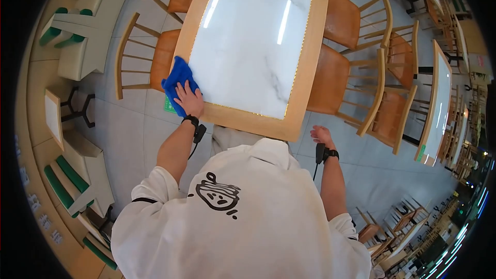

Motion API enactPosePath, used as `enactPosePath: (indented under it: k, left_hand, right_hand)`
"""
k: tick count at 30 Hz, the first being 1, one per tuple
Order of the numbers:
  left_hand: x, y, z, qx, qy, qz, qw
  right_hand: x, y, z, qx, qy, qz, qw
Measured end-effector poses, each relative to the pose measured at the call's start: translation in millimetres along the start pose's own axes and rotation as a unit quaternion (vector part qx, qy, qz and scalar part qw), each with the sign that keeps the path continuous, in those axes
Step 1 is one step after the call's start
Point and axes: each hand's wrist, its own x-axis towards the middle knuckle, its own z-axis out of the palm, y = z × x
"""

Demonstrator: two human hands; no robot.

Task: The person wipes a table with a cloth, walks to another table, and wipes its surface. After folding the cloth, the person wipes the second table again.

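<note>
My left hand [190,100] lies on a blue cloth [179,75] at the near left corner of a table with a white marbled top [248,46] and a wooden rim [248,120]. Its fingers are spread flat over the cloth, pressing it against the rim. Part of the cloth hangs over the table's left edge. Off the near right corner, my right hand [321,134] hangs beside the table, touching nothing. Its fingers are loosely bent and slightly apart, with nothing visible in them. Each wrist wears a black strap with a small device.
Wooden chairs with orange-brown seats stand along the table's left side [164,59] and right side [328,80]. A green label [169,105] shows below the cloth. Another table [436,106] stands to the right, and bench seats with green cushions [67,183] line the left.
</note>
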Motion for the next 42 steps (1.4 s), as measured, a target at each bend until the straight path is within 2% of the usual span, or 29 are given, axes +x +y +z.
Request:
enactPosePath:
  k: [3, 6, 8, 10, 11, 14, 15, 17, 18, 20, 21, 22, 24, 25, 27, 31, 33, 34, 36, 38, 42]
  left_hand:
    - [-3.4, 26.5, 24.9, 0.025, -0.021, -0.009, 0.999]
    - [-28.9, 63.4, 25.1, 0.002, -0.076, 0.09, 0.993]
    - [-50.3, 90.9, 23.5, -0.019, -0.122, 0.154, 0.98]
    - [-74.1, 114.6, 20.7, -0.058, -0.17, 0.235, 0.955]
    - [-85.4, 125.1, 19.3, -0.083, -0.198, 0.28, 0.936]
    - [-116.1, 160.3, 10.8, -0.108, -0.25, 0.402, 0.874]
    - [-121.4, 169.0, 12.0, -0.108, -0.254, 0.402, 0.873]
    - [-128.6, 182.6, 14.7, -0.156, -0.314, 0.503, 0.79]
    - [-132.3, 188.9, 15.2, -0.158, -0.315, 0.503, 0.789]
    - [-139.3, 201.1, 11.2, -0.146, -0.389, 0.571, 0.708]
    - [-140.4, 206.1, 8.7, -0.134, -0.378, 0.612, 0.682]
    - [-143.6, 207.9, 14.7, -0.136, -0.379, 0.614, 0.679]
    - [-148.1, 211.2, 28.1, -0.165, -0.327, 0.693, 0.621]
    - [-148.1, 212.5, 29.5, -0.166, -0.329, 0.693, 0.619]
    - [-146.5, 213.8, 31.9, -0.16, -0.317, 0.737, 0.575]
    - [-142.8, 214.2, 38.3, -0.175, -0.311, 0.735, 0.576]
    - [-138.6, 214.2, 25.6, -0.156, -0.322, 0.658, 0.662]
    - [-135.6, 209.6, 21.9, -0.155, -0.323, 0.658, 0.663]
    - [-126.3, 199.2, 14.2, -0.162, -0.269, 0.598, 0.738]
    - [-113.5, 183.0, 1.9, -0.166, -0.27, 0.576, 0.754]
    - [-86.4, 143.2, -10.7, -0.127, -0.153, 0.474, 0.858]
  right_hand:
    - [16.0, -19.2, 3.7, 0.062, -0.02, -0.039, 0.997]
    - [25.0, -45.0, 20.6, 0.051, -0.023, -0.053, 0.997]
    - [30.4, -63.0, 34.2, 0.063, -0.104, -0.098, 0.988]
    - [34.9, -73.3, 39.9, 0.107, -0.097, -0.116, 0.983]
    - [34.0, -76.6, 43.2, 0.15, -0.085, -0.136, 0.976]
    - [28.2, -83.7, 42.0, 0.167, -0.09, -0.113, 0.975]
    - [28.3, -84.7, 41.2, 0.168, -0.089, -0.11, 0.976]
    - [33.5, -84.4, 39.4, 0.156, -0.106, -0.095, 0.978]
    - [35.4, -84.2, 38.8, 0.155, -0.104, -0.093, 0.978]
    - [33.2, -82.9, 39.1, 0.157, -0.114, -0.086, 0.977]
    - [31.4, -81.8, 39.2, 0.158, -0.111, -0.085, 0.978]
    - [28.0, -82.0, 39.1, 0.157, -0.116, -0.09, 0.977]
    - [22.7, -83.7, 37.5, 0.158, -0.119, -0.094, 0.976]
    - [25.5, -81.3, 39.0, 0.145, -0.097, -0.091, 0.98]
    - [32.3, -79.3, 41.8, 0.131, -0.075, -0.087, 0.985]
    - [48.1, -79.3, 40.2, 0.102, -0.062, -0.088, 0.989]
    - [50.3, -76.5, 39.9, 0.091, -0.063, -0.084, 0.99]
    - [47.9, -77.3, 39.6, 0.091, -0.077, -0.082, 0.989]
    - [44.8, -79.0, 37.9, 0.093, -0.09, -0.082, 0.988]
    - [47.3, -75.7, 35.4, 0.044, -0.112, -0.089, 0.989]
    - [64.6, -71.1, 40.5, 0.028, -0.099, -0.086, 0.991]
